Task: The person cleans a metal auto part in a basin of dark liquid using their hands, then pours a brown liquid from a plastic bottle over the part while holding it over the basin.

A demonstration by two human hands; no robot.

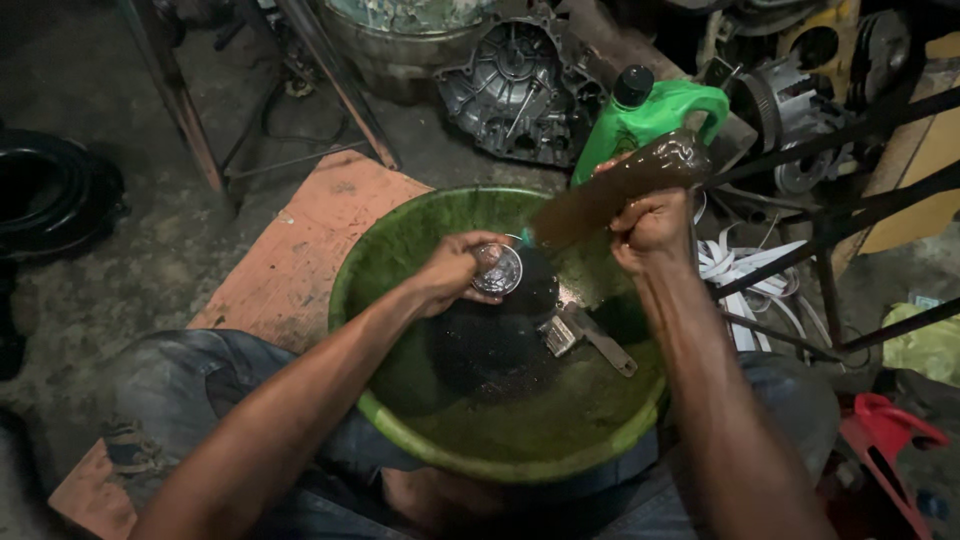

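Both grips are clamped: left hand (pixel 452 272) is closed round a small round metal part (pixel 497 270), held over the middle of the green basin (pixel 400 250); right hand (pixel 652 228) is closed on a brown plastic bottle (pixel 625 190), tipped w/ its mouth end down toward the metal part, above the basin's far-right side. Bottle looks wet & dark; can't tell if anything is running out of it.

Inside the basin: dark liquid pooled at the bottom, plus a paintbrush (pixel 585 335) lying right of centre, bristle end toward the middle, handle pointing to the basin's right rim.

Basin sits btw the person's knees, on the floor, partly over an orange board (pixel 300 250) that runs out to the basin's left. Beyond the basin's far rim: a green oil jug (pixel 650 115) w/ black cap, just behind the bottle, & a grey engine casing (pixel 520 90) left of that jug. Right of the basin: white straps (pixel 745 280) under black metal bars (pixel 850 210); a red tool (pixel 890 425) nearer, by the right knee. Far left of the basin: a black tyre (pixel 50 195).
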